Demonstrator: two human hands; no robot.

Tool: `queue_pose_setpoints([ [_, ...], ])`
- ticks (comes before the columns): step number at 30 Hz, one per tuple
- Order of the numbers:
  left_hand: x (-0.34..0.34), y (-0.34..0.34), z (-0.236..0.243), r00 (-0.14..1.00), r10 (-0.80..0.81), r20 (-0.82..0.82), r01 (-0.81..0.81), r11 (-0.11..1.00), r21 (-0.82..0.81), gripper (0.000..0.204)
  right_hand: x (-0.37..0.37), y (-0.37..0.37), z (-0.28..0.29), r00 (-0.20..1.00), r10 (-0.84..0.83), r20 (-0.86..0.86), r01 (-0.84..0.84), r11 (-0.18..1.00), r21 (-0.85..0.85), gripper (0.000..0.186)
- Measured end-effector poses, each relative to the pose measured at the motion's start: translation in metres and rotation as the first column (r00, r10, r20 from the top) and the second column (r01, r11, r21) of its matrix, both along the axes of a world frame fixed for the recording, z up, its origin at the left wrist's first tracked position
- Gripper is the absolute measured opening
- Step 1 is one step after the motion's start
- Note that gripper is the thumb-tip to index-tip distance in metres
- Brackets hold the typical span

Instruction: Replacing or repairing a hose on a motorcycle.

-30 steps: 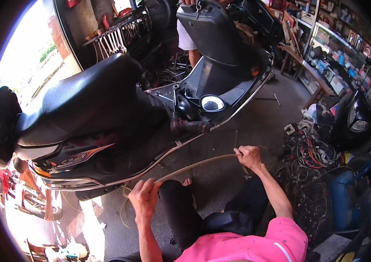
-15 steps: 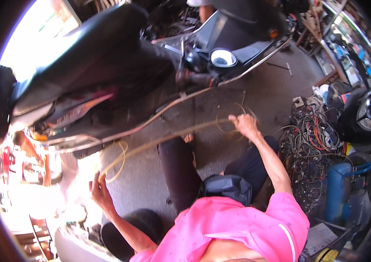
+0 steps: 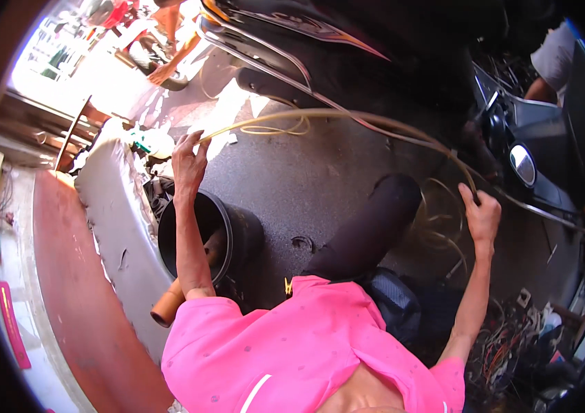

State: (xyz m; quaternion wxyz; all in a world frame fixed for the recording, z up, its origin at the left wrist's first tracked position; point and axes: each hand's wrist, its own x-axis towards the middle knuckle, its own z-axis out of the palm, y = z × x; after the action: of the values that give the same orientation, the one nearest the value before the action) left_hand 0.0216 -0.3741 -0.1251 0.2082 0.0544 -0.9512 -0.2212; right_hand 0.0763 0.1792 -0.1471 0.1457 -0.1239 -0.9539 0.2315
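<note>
A long piece of yellowish flexible tubing (image 3: 347,115) bows upward between my hands. Its left end is pinched in the fingers of my left hand (image 3: 190,160), which is raised above a black bucket. My right hand (image 3: 483,217) is closed round the other end, near the motorbike's front. Loose loops hang below each hand, and those by the right are blurred. Behind the tubing stands a dark motorbike (image 3: 347,41) with a chrome side rail.
The black bucket (image 3: 244,230) has an orange-brown pipe (image 3: 168,303) beside it. A torn grey padded seat (image 3: 117,206) lies at left. Tangled wires (image 3: 506,344) lie at lower right. Another person's hand (image 3: 163,72) shows at upper left, and a further person is partly visible at upper right.
My view has swung to the left, bringing the bucket and the padded seat in. The tubing, nearly straight before, now arches upward. Both hands still hold it.
</note>
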Motion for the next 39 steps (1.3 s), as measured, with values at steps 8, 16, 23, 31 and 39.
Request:
queue_pose_setpoints([
  [8,0.031,0.200,-0.012,0.827,-0.515,-0.224,0.540,0.839,0.065,0.043,-0.067,-0.059,0.090,0.891,0.390,-0.233,-0.380,0.921,0.089,0.055],
  [16,0.042,0.286,-0.002,0.790,-0.097,-0.606,0.415,0.812,0.410,0.081,-0.056,-0.102,0.149,0.809,0.426,-0.406,-0.344,0.902,0.261,0.029],
  [23,0.088,0.325,-0.043,0.647,-0.735,-0.205,0.749,0.560,0.354,0.062,-0.061,-0.163,0.141,0.706,0.540,-0.458,-0.429,0.841,0.330,0.006],
  [31,0.047,0.355,-0.065,0.752,-0.627,-0.202,0.211,-0.061,0.976,0.034,-0.008,-0.138,0.080,0.562,0.522,-0.642,-0.708,0.705,-0.046,0.036],
  [39,0.024,0.315,0.000,0.682,-0.660,-0.315,0.324,-0.115,0.939,0.037,0.024,-0.010,-0.070,0.893,0.352,0.281,-0.316,0.934,-0.167,0.069],
])
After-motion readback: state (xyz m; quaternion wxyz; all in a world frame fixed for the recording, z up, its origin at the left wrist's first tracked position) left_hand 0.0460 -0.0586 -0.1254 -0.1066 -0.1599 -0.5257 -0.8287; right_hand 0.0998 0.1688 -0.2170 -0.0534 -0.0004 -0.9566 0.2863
